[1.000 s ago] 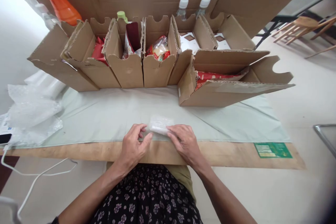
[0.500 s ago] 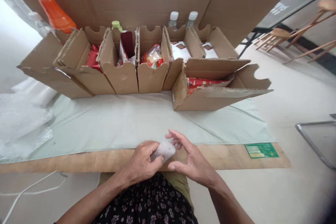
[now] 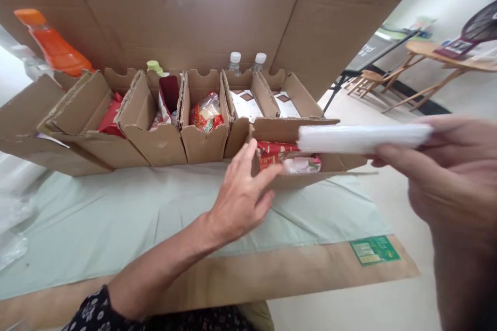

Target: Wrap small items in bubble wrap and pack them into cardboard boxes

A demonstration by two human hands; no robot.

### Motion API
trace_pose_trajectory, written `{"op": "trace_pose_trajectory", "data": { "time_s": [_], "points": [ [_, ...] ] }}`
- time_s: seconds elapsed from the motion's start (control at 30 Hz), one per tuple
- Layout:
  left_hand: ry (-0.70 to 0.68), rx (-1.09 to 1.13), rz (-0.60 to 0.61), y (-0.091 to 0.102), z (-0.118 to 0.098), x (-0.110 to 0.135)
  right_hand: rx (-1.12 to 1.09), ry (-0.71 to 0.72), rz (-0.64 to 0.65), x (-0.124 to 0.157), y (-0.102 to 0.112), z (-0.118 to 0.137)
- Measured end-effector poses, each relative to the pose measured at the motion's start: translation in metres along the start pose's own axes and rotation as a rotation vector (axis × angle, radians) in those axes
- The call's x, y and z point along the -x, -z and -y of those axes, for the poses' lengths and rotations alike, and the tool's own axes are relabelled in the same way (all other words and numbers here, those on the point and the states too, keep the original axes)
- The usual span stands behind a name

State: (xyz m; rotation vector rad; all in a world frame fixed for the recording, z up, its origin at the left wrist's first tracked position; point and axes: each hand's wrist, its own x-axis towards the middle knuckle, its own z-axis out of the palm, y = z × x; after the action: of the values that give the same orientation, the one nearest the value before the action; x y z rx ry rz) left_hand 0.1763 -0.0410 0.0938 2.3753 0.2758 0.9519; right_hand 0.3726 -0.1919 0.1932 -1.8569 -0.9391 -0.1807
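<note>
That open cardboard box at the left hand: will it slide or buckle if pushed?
Probably slides easily: the box looks light, holding only a few packets. Its thin flap walls may flex under the left hand.

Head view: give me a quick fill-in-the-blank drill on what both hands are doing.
1. The right hand holds a flat ___ pack in its grip.
2. The left hand, fingers spread, touches the front box, which is made of ___.
3. The tilted bottle at far left is ___.
4. The sticker near the table edge is ___.
Missing words: white; cardboard; orange; green.
</note>
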Motion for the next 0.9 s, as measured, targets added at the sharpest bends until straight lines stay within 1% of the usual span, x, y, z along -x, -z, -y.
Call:
{"op": "trace_pose_trajectory", "data": {
  "time_s": [0.03, 0.1, 0.13, 0.2, 0.3, 0.4, 0.53, 0.6, 0.67, 0.73, 0.8, 0.83, 0.87, 0.9],
  "points": [
    [-0.006, 0.014, 0.006, -0.006, 0.001, 0.0, -0.028, 0.015, 0.093, -0.01, -0.005, -0.002],
    [-0.01, 0.053, -0.018, -0.017, 0.001, 0.006, -0.026, 0.058, 0.324, -0.025, -0.016, -0.007],
    [-0.005, 0.07, -0.048, -0.021, 0.001, 0.011, 0.024, 0.096, 0.434, -0.029, -0.023, -0.009],
    [0.012, 0.094, -0.106, -0.025, 0.001, 0.017, 0.149, 0.19, 0.583, -0.035, -0.039, -0.011],
    [0.045, 0.11, -0.135, -0.03, 0.001, 0.02, 0.345, 0.29, 0.728, -0.038, -0.065, -0.014],
    [0.073, 0.13, -0.133, -0.033, 0.001, 0.021, 0.466, 0.329, 0.87, -0.038, -0.086, -0.02],
    [0.075, 0.143, -0.143, -0.036, 0.003, 0.024, 0.527, 0.337, 1.081, -0.039, -0.099, -0.029],
    [0.073, 0.136, -0.147, -0.036, 0.003, 0.025, 0.537, 0.374, 1.146, -0.041, -0.103, -0.03],
    [0.075, 0.133, -0.147, -0.037, 0.002, 0.025, 0.543, 0.394, 1.168, -0.043, -0.108, -0.03],
    [0.074, 0.142, -0.149, -0.036, 0.002, 0.024, 0.559, 0.388, 1.152, -0.047, -0.109, -0.027],
    [0.083, 0.153, -0.171, -0.035, 0.002, 0.024, 0.537, 0.384, 1.082, -0.048, -0.097, -0.024],
    [0.1, 0.155, -0.185, -0.034, 0.003, 0.025, 0.501, 0.384, 1.002, -0.046, -0.085, -0.023],
    [0.128, 0.155, -0.195, -0.033, 0.004, 0.026, 0.456, 0.369, 0.874, -0.043, -0.069, -0.024],
    [0.164, 0.156, -0.2, -0.033, 0.005, 0.028, 0.421, 0.332, 0.697, -0.038, -0.05, -0.027]
  ]
}}
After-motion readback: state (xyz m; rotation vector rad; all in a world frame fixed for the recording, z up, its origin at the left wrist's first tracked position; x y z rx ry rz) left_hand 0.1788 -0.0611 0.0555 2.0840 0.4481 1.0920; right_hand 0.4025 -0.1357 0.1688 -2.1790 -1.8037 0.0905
